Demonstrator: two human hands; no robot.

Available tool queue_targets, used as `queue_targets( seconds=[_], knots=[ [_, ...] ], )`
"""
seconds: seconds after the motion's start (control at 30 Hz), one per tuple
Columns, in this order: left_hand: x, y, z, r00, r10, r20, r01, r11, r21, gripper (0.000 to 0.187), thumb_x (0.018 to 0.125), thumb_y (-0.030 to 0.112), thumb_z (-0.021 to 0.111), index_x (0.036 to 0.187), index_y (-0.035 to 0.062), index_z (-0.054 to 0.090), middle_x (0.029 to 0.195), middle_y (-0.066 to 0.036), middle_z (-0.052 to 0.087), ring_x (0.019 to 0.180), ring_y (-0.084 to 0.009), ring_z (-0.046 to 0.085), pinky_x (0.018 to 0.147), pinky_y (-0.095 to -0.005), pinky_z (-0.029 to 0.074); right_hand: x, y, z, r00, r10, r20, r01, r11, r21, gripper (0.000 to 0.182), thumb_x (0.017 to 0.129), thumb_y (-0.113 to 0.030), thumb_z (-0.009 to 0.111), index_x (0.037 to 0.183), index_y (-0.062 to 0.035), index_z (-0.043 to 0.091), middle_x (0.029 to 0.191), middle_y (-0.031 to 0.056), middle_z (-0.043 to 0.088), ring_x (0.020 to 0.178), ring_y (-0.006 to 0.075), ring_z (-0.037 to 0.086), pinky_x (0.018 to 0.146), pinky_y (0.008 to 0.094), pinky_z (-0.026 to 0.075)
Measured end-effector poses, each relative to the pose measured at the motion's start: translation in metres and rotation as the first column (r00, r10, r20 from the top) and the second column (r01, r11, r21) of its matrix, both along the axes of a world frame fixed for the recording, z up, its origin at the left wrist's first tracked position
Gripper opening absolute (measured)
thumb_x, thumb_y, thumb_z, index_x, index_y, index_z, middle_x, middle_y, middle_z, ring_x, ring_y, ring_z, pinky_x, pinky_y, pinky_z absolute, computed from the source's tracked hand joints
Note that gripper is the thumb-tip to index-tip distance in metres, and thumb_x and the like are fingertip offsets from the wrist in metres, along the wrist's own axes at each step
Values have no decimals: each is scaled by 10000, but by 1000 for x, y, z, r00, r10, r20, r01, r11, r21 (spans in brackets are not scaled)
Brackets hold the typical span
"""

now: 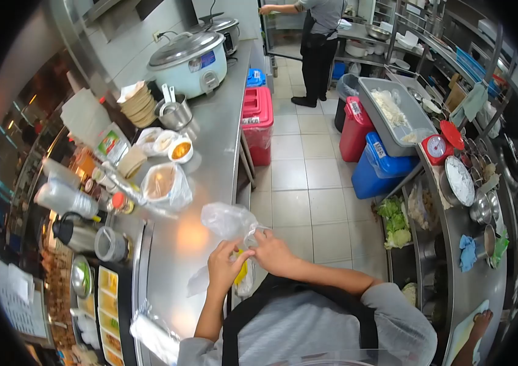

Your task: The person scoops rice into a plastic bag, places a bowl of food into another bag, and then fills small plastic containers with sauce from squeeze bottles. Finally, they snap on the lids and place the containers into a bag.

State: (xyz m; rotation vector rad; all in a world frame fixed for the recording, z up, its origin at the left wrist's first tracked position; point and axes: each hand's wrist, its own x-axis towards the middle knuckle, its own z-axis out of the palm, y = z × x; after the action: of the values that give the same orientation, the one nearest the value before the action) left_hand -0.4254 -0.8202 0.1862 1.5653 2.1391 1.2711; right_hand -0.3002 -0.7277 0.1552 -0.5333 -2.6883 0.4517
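Note:
Both my hands are close together over the near edge of the steel counter (pixel 173 256). A puffed clear plastic bag (pixel 228 221) extends forward from them, its gathered end at my fingers. My right hand (pixel 273 251) is closed around that gathered plastic. With fingers bent inward, my left hand (pixel 225 262) pinches at the same spot; its exact hold is partly hidden. Just below the fingers shows something yellow (pixel 242 272) in clear plastic, too covered to identify. Another flimsy clear plastic piece (pixel 198 282) lies left of my left wrist.
Ahead on the counter stand a bag-lined container (pixel 160 182), a small bowl of orange food (pixel 181 150) and a large rice cooker (pixel 187 61). Red (pixel 257 116) and blue bins (pixel 381 168) flank the tiled aisle. A person (pixel 320 49) stands ahead; another person's hand (pixel 483 318) rests lower right.

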Motion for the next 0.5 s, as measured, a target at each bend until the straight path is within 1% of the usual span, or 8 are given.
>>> queue_targets(
  seconds=[0.1,0.17,0.23,0.3,0.37,0.43,0.47,0.5],
  knots=[
    [-41,25,-2,999,-39,-1,39,998,-53,382,651,215,756,977,65,628,768,-72,579,682,-186,561,594,-271,438,-40,41,12,985,99,138,-90,994,-66,154,716,-127,559,795,-24,643,1092,193,456,968,385,484,678,400,515],
    [-58,39,-3,969,-36,246,42,999,-21,365,661,195,752,969,62,610,791,-61,593,698,-162,569,598,-271,433,-72,60,10,973,155,170,-151,988,-34,165,714,-141,569,806,-26,642,1106,186,454,980,394,480,707,408,503],
    [-75,53,-22,955,-57,292,54,998,17,271,697,124,718,927,52,593,794,-55,591,709,-148,566,595,-262,428,-97,82,11,960,199,198,-204,979,3,178,711,-156,579,818,-28,641,1121,180,451,991,403,475,735,417,491],
    [-84,65,-25,897,111,427,-182,975,128,193,730,54,664,903,58,580,789,-62,582,712,-154,566,574,-254,428,-115,101,13,925,256,281,-274,961,24,304,767,-243,580,1002,-52,603,1225,215,408,1017,378,473,729,399,502],
    [-95,70,-25,908,148,393,-224,962,155,179,729,-21,599,893,47,579,743,-69,553,675,-169,556,551,-246,425,-127,120,11,927,282,249,-276,959,-58,361,779,-265,578,1072,-55,557,1238,203,411,1028,368,478,753,401,489],
    [-109,68,-28,994,103,34,-105,991,79,123,731,-8,580,849,24,592,772,-83,533,645,-194,550,561,-281,431,-136,135,14,922,324,213,-296,943,-150,423,792,-287,575,1142,-59,512,1251,191,413,1039,357,484,777,403,476],
    [-109,69,-27,991,128,37,-130,990,63,123,731,-8,580,849,24,592,772,-83,533,645,-194,550,561,-281,431,-138,139,21,910,368,190,-304,906,-295,476,793,-304,582,1186,-62,466,1239,171,432,1024,345,500,795,403,463],
    [-106,74,-25,974,204,-98,-213,972,-100,123,724,-2,573,840,27,605,773,-103,533,648,-234,556,567,-311,438,-139,141,23,895,414,164,-312,846,-433,532,794,-321,588,1230,-66,420,1227,152,451,1010,334,517,812,403,450]
  ],
)
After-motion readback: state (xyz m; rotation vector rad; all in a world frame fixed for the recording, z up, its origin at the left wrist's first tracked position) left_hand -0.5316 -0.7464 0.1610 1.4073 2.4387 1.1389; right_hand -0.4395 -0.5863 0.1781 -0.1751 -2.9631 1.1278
